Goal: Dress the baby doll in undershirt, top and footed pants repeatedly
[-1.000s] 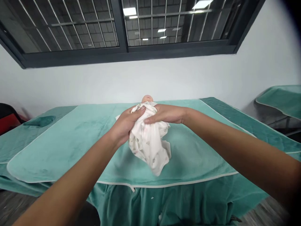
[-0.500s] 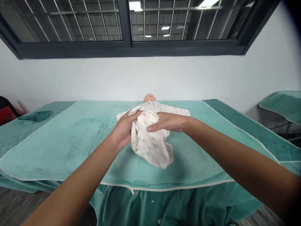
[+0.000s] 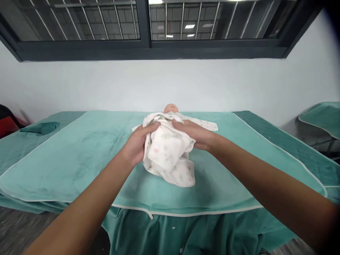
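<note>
Between my hands hangs a bunched white baby garment (image 3: pixel 167 148) with small printed figures, lifted above the bed. My left hand (image 3: pixel 139 141) grips its left edge, thumb on top and fingers tucked under the cloth. On the other side, my right hand (image 3: pixel 195 132) pinches the upper right of the cloth, slightly smeared by motion. Behind the cloth lies a baby doll (image 3: pixel 171 107), its head toward the wall and its body mostly hidden. A printed white sleeve (image 3: pixel 208 125) spreads out to the doll's right; whether it joins the held cloth is hidden.
A light green cover (image 3: pixel 79 159) with white piping lies over the bed. A dark green folded cloth (image 3: pixel 39 127) rests at the left. Behind stand a white wall (image 3: pixel 106 85) and a barred window (image 3: pixel 148 44). Another green-covered surface (image 3: pixel 322 117) is at the right.
My right hand has moved up and away from the middle of the cloth to its upper right. The cloth is gathered higher, with a fold now bulging toward me. My left hand has barely moved.
</note>
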The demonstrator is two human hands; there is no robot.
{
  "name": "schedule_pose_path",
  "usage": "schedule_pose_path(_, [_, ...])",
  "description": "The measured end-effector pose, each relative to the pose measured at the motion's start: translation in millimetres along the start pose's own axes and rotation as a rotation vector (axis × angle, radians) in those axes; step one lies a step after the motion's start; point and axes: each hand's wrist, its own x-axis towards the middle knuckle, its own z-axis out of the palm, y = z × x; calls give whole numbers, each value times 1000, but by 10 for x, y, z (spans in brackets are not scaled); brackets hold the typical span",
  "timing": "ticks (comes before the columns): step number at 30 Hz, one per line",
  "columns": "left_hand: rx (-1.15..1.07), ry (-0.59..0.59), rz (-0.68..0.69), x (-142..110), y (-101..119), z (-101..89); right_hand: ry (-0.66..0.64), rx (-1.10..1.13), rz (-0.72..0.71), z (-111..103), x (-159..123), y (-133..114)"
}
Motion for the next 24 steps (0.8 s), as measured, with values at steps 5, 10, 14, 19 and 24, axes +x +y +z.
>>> schedule_pose_path(5, [-22,-44,-22,25,-77,-44,-128,-34,-16,11,-29,-27])
schedule_pose_path(10, [210,-272,-244,-103,10,-177,71,178,-125,-85,-247,113])
schedule_pose_path(14, [467,-289,-382,-183,55,-168,9,94,164,-55,-668,467])
schedule_pose_path(19, [792,-260,-415,-141,-317,-63,369,170,268,265,-1083,984])
schedule_pose_path(24, [1141,-270,-249,-36,-696,125,700,99,278,300,-1252,1425])
